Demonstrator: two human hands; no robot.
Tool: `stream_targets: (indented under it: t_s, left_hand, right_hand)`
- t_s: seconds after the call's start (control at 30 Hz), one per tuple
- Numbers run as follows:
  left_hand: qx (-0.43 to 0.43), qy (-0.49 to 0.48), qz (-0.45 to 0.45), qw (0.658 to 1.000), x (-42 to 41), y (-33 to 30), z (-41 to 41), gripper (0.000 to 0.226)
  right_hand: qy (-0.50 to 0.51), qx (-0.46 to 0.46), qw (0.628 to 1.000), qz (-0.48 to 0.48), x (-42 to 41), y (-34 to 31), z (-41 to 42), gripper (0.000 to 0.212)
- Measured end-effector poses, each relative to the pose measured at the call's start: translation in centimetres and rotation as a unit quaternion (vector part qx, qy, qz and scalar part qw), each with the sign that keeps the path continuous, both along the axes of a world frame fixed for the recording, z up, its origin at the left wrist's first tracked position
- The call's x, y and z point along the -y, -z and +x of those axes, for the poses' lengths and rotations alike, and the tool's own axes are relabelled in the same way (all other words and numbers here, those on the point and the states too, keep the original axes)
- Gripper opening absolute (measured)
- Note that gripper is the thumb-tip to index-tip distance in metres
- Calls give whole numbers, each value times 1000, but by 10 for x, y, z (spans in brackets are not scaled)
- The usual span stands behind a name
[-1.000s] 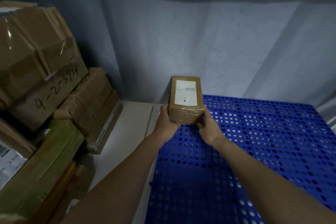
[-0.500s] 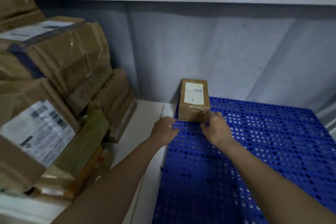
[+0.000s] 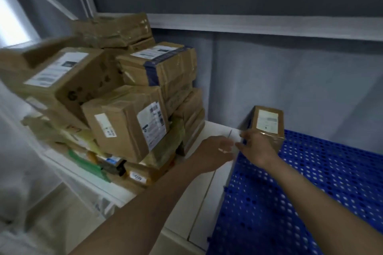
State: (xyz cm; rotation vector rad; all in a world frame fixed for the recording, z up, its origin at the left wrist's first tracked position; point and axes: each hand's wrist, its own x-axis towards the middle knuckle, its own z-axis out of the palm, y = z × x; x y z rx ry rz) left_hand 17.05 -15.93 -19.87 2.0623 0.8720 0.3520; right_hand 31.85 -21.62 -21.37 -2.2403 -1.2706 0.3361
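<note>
Wall (image 3: 290, 80): grey, with a pale rail across it, closing off the back of the corner.
Pallet (image 3: 310, 192): blue perforated plastic, flat on the right, bare apart from one box at its far-left corner.
Pile of parcels (image 3: 128, 109): taped brown cartons with white labels, stacked unevenly on the left, several tilted, well apart from the pallet.
White platform (image 3: 207, 196): pale surface carrying the pile, running alongside the pallet's left edge.
Small box (image 3: 275, 141): brown, taped, lying flat on the pallet, its far end close to the wall, a white label (image 3: 267, 120) facing up.
Right grip (image 3: 256, 147): fingers spread, at the near left corner of the small box. They seem to touch it rather than wrap it, though blur hides the contact.
Left grip (image 3: 215, 151): loose and apart, holding nothing, hovering over the white platform between the pile and the pallet.
Step in hand: the small box looks set down, so this is likely the let-go and the turn toward the pile for another parcel.
Next move: probably lift the right grip clear without nudging the small box off its corner, then carry the left grip to the pile. Choose a parcel on top or at the front, since pulling a low one could bring the tilted cartons down. Use both grips on anything large.
</note>
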Motion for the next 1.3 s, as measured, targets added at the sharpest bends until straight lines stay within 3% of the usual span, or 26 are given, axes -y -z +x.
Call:
stream_targets:
  t_s: [0.23,0.33,0.43,0.53,0.77,0.87,1.07,1.2,1.3]
  left_hand:
    - [129,-13,43,991,14,-58,-66,32]
    - [191,-45,101,975,16,-79,-107,29]
    - [271,-142,131,943,5,-88,-151,20]
    - [288,-254,176,907,-10,-82,-193,17]
    - [151,-329,114,925,-78,-29,-247,45]
    - [149,-322,59,933,-72,-42,-254,57]
    - [129,-263,23,956,-82,-45,-254,55]
    - [114,-233,53,964,-86,-50,-252,52]
    - [126,-207,57,968,-85,-53,-253,50]
  right_hand:
    - [-62,-26,997,25,-8,-43,-61,34]
    - [-83,-44,995,44,-9,-57,-93,34]
    - [-99,-71,991,46,-14,-69,-129,35]
    - [-86,-145,982,86,-25,-73,-166,42]
    - [-40,-235,957,163,-40,-65,-228,52]
    - [-37,-249,951,180,-44,-60,-245,55]
    - [-31,-284,935,209,-50,-58,-267,54]
    - [-13,-296,934,197,-54,-57,-272,79]
    - [8,-313,925,216,-55,-58,-274,78]
